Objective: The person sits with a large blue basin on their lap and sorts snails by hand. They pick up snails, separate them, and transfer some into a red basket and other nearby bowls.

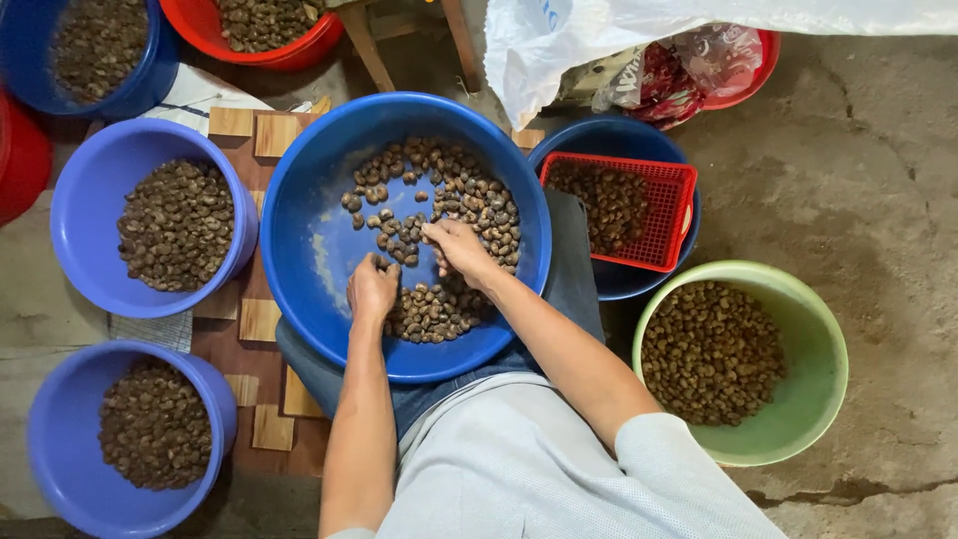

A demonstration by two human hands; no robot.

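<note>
The person's lap, in a grey shirt (519,469), fills the bottom of the view, and both bare forearms reach forward into a big blue basin (299,250) resting on the knees. The left hand (371,289) lies low in the basin with its fingers curled together on the brown nuts (469,205); whether it grips any of them I cannot tell. The right hand (457,247) sits just beyond it, fingers bunched and tips down in the nuts, pinching at a few near the middle. The nuts lie in a ring along the basin's right side and bottom, with blue floor bare on the left.

Beside the right elbow stands a green bowl (823,349) heaped with nuts. To the left, two purple buckets hold nuts: the near bucket (60,449) by the left arm, the far bucket (85,200) just beside the basin. Between them a board (259,319) of wooden squares shows.

Past the basin on the right, a red basket (674,215) of nuts sits in a dark blue tub (639,140). Farther still, a white bag (559,40) droops over a red bowl (763,60) with wrappers. At the far left, a blue pail (150,70) and a red pail (299,50) hold more nuts. Cracked concrete floor (868,150) spreads to the right.
</note>
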